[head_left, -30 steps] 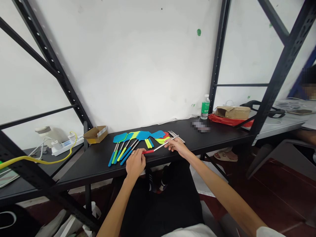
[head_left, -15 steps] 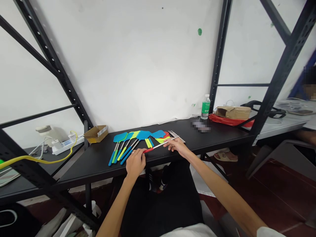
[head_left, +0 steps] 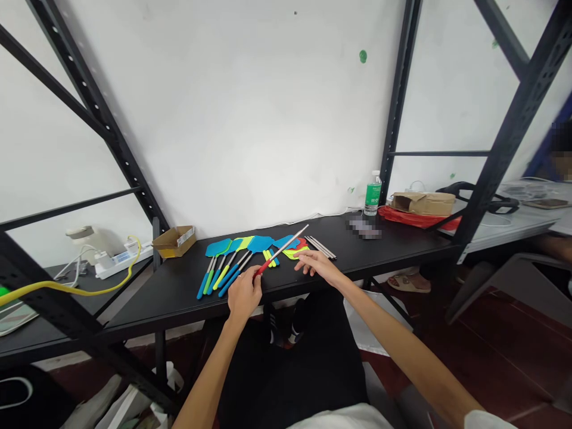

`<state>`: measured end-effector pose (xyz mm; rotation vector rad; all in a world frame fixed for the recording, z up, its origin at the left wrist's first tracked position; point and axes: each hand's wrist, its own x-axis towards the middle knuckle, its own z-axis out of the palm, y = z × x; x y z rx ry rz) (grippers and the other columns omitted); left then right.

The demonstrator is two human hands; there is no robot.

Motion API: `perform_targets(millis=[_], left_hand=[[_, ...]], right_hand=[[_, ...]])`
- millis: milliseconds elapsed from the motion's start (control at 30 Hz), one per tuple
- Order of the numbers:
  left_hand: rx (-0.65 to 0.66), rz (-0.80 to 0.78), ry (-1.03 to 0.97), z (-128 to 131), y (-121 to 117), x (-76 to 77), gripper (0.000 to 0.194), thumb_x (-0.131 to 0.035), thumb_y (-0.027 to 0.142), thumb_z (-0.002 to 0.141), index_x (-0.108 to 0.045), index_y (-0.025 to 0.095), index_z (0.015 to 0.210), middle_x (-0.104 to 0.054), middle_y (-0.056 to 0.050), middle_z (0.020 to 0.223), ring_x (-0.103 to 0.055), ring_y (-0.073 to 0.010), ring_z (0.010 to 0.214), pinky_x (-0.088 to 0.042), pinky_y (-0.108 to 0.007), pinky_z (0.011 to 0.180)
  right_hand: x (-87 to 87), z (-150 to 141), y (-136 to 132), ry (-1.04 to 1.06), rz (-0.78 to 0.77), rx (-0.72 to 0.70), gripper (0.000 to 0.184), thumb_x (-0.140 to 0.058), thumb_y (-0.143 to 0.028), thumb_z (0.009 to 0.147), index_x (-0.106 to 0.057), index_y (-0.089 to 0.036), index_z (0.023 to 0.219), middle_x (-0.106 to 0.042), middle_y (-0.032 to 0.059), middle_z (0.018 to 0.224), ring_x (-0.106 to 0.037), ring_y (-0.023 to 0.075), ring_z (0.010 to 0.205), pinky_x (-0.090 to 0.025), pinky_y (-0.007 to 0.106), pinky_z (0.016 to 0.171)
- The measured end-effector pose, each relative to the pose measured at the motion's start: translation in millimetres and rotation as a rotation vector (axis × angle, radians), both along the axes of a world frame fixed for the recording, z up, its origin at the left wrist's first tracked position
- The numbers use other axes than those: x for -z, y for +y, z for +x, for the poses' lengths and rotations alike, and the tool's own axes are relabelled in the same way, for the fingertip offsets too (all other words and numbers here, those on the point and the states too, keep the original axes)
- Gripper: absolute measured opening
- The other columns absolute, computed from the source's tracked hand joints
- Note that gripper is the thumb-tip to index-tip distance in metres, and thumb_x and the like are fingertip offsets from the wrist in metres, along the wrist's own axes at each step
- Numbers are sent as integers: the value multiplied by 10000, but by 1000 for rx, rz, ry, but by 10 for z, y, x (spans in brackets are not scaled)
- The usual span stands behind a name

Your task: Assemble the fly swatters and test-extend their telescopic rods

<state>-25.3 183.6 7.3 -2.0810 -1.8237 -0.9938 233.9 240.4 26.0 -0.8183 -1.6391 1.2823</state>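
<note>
My left hand (head_left: 243,293) grips the red handle of a thin metal rod (head_left: 282,249), which tilts up and away to the right above the black table (head_left: 179,286). My right hand (head_left: 316,264) hovers with its fingers spread and nothing in it, just in front of a heap of loose swatter heads (head_left: 295,245) in blue, red and yellow. Left of the heap lie several finished fly swatters (head_left: 232,257) with blue and green handles. A few bare metal rods (head_left: 320,246) lie right of the heap.
A small open cardboard box (head_left: 173,241) sits at the table's back left. A water bottle (head_left: 370,194), a brown paper bag (head_left: 422,203) on red cloth and black shelf posts (head_left: 395,101) stand to the right. A power strip (head_left: 117,260) with cables lies far left. Another person is at the right edge.
My right hand let go of the rod's far end and drew back a little. The left hand swung the rod's tip up and away from the table.
</note>
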Motion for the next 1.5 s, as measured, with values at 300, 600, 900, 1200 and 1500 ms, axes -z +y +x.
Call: perform_targets(millis=[300, 600, 900, 1200, 1500], left_hand=[[31, -43, -147, 3, -27, -51, 267, -436, 280, 953, -564, 255, 1186, -742, -23, 1060, -683, -238, 981, -477, -314, 743], [87, -23, -323, -12, 4, -34, 278, -431, 310, 958, -524, 222, 1205, -745, -61, 1045, -695, -240, 1000, -504, -335, 806], [87, -31, -304, -2, 2, -25, 272, -441, 294, 952, -515, 231, 1207, -744, -57, 1054, -696, -245, 999, -503, -342, 824], [87, -29, -295, 6, -7, -41, 298, -432, 313, 956, -514, 221, 1227, -741, -67, 1061, -691, -255, 1016, -505, -352, 827], [45, -33, -140, 35, -39, -59, 275, -446, 360, 957, -571, 266, 1183, -733, -45, 1087, -690, -249, 1004, -503, -316, 751]], right_hand=[[27, -2, 27, 0, 8, -1, 395, -583, -483, 873, -692, -186, 1109, -746, 79, 863, -565, 102, 583, -370, 180, 465], [-9, -7, -6, -7, -1, 8, 385, -578, -467, 869, -690, -174, 1091, -741, 78, 851, -554, 99, 576, -367, 185, 473], [-4, 2, -5, -14, 9, 5, 388, -581, -479, 870, -693, -179, 1089, -741, 78, 855, -560, 104, 585, -365, 191, 478], [19, 4, 14, -5, 12, 4, 387, -585, -477, 869, -696, -180, 1091, -743, 78, 855, -565, 105, 584, -373, 189, 478], [17, 6, 13, 6, 8, 6, 387, -597, -477, 864, -691, -180, 1093, -740, 78, 847, -565, 107, 578, -370, 187, 468]])
